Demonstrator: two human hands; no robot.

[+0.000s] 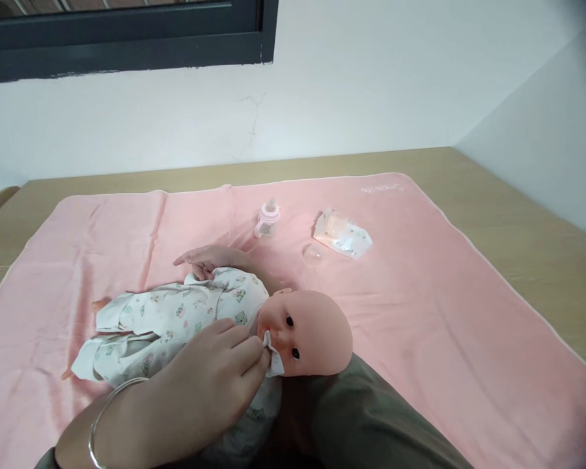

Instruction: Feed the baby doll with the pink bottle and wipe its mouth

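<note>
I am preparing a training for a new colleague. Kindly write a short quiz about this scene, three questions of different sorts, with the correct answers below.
1. Multiple choice: which hand holds the white tissue at the face of the doll? A) right B) left C) both
2. True or false: the doll wears a hat.
3. Fill in: the feeding bottle and the printed packet both rest on a cloth whose colour is ____.

Key:
1. B. The left hand, with a bracelet at its wrist, holds it.
2. False. The doll's head is bare.
3. Pink.
</note>
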